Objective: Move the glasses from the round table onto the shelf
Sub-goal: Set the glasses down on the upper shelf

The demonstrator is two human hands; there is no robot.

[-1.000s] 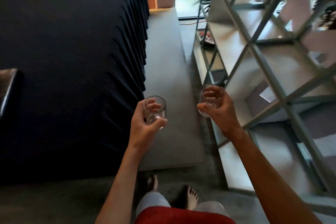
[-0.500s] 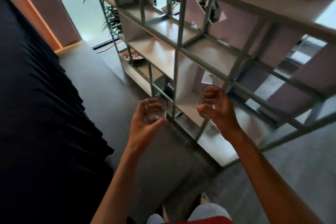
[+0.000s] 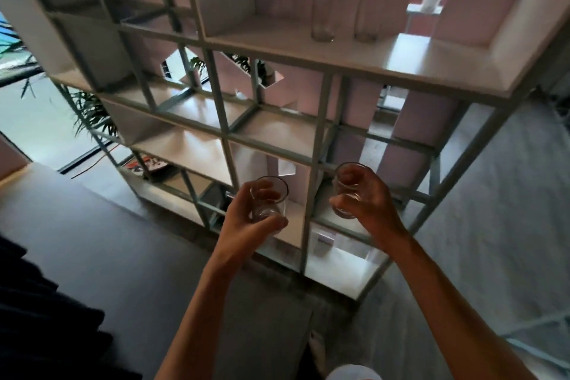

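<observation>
My left hand (image 3: 249, 227) grips a short clear glass (image 3: 269, 198), held upright at chest height. My right hand (image 3: 368, 210) grips a second short clear glass (image 3: 347, 188), also upright. Both are held in front of a grey open-frame shelf (image 3: 308, 62) with several compartments. Two taller clear glasses (image 3: 322, 20) (image 3: 366, 21) stand side by side on the shelf's upper board, well above my hands. The round table is out of view.
A dark pleated curtain (image 3: 40, 318) hangs at the lower left. A grey carpet strip (image 3: 92, 241) runs along the shelf's base. Magazines (image 3: 146, 163) lie in a low compartment. A plant (image 3: 89, 114) and a window sit at the left. A white pot (image 3: 430, 0) stands behind the shelf.
My view has swung right and up from the curtain and floor to face the shelf; the upper board with two tall glasses has come into sight. Both hands keep their glasses.
</observation>
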